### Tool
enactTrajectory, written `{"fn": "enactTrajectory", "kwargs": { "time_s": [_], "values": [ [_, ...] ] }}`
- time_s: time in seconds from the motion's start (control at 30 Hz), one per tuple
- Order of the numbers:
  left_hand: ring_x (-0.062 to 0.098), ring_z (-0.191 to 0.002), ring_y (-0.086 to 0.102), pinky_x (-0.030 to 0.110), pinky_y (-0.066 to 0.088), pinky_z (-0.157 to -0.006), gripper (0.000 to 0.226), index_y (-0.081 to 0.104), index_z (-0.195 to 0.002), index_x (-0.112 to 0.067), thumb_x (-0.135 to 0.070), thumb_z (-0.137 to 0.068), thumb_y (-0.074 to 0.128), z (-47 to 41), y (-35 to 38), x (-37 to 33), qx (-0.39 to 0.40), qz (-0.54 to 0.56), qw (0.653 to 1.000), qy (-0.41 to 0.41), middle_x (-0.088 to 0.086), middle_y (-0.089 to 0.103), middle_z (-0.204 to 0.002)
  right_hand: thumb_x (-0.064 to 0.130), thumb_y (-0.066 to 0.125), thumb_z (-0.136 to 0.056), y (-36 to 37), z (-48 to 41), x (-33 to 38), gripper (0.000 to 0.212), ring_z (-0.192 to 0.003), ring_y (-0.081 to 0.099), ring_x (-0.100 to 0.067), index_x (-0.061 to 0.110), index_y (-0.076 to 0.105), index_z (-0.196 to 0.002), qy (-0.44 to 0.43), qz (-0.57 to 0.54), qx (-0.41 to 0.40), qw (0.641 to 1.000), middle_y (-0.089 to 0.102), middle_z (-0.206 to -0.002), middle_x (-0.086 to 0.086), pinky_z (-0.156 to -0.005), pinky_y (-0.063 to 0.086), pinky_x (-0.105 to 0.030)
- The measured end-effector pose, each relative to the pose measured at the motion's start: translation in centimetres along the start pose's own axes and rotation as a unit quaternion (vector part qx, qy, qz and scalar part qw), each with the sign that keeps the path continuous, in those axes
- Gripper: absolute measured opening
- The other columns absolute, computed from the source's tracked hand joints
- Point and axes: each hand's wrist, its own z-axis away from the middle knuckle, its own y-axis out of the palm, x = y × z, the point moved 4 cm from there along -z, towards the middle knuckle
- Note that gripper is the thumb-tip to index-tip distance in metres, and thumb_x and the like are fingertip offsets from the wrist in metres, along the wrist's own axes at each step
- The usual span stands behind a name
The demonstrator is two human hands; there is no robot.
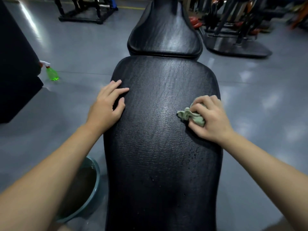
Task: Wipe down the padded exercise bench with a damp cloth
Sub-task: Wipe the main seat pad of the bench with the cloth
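A black padded bench (160, 147) runs away from me down the middle of the view, with a second, smaller pad (164, 34) beyond a gap. My right hand (210, 117) grips a bunched pale green cloth (190, 115) and holds it against the pad near its right edge. My left hand (109, 104) rests flat on the left edge of the pad, fingers spread. A wet sheen shows on the leather between the hands.
A teal basin (93, 189) with murky water stands on the grey floor left of the bench, partly behind my left arm. A green spray bottle (51, 73) stands on the floor at the left beside a black block (15, 67). Gym frames (233, 39) stand behind.
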Motion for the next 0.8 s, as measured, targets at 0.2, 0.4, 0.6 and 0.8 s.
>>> {"fn": "enactTrajectory", "kwargs": {
  "time_s": [0.2, 0.4, 0.6, 0.8],
  "values": [
    [0.012, -0.15, 0.033, 0.015, 0.02, -0.119, 0.037, 0.066, -0.132, -0.022, -0.018, -0.1, 0.049, 0.4, -0.1, -0.3, -0.004, 0.029, 0.999, -0.021, -0.002, 0.048, -0.155, 0.036, 0.071, -0.078, 4.4, -4.6, 7.8, 0.026, -0.09, 0.051, -0.029, 0.016, 0.07, -0.094, -0.086, -0.037, 0.024, 0.995, 0.062, -0.106, -0.002, -0.077, 0.041, -0.04],
    [0.019, -0.15, 0.033, 0.014, 0.017, -0.12, 0.038, 0.064, -0.135, -0.016, -0.009, -0.101, 0.049, 0.5, -0.4, -0.8, 0.023, 0.021, 0.999, -0.011, 0.005, 0.046, -0.156, 0.04, 0.07, -0.08, 6.6, -6.1, 11.7, 0.024, -0.093, 0.052, -0.024, 0.023, 0.071, -0.098, -0.142, -0.068, 0.059, 0.986, 0.064, -0.11, 0.005, -0.075, 0.043, -0.042],
    [0.019, -0.151, 0.031, 0.018, 0.018, -0.12, 0.039, 0.063, -0.138, -0.017, -0.019, -0.103, 0.046, 0.3, -0.8, -0.2, 0.057, 0.011, 0.998, -0.002, 0.004, 0.043, -0.158, 0.038, 0.067, -0.089, 3.7, -3.3, 7.7, 0.029, -0.108, 0.058, -0.024, 0.026, 0.074, -0.114, -0.173, -0.087, 0.096, 0.976, 0.063, -0.13, 0.003, -0.089, 0.043, -0.039],
    [0.023, -0.147, 0.039, 0.038, 0.032, -0.12, 0.039, 0.068, -0.129, -0.019, -0.019, -0.098, 0.044, 0.2, -0.4, -0.3, 0.018, 0.008, 1.0, -0.013, 0.004, 0.051, -0.152, 0.036, 0.064, -0.09, 0.1, 0.4, 2.4, 0.031, -0.113, 0.057, -0.028, 0.026, 0.074, -0.118, -0.079, -0.043, 0.089, 0.992, 0.06, -0.136, 0.003, -0.093, 0.042, -0.045]
  ]
}}
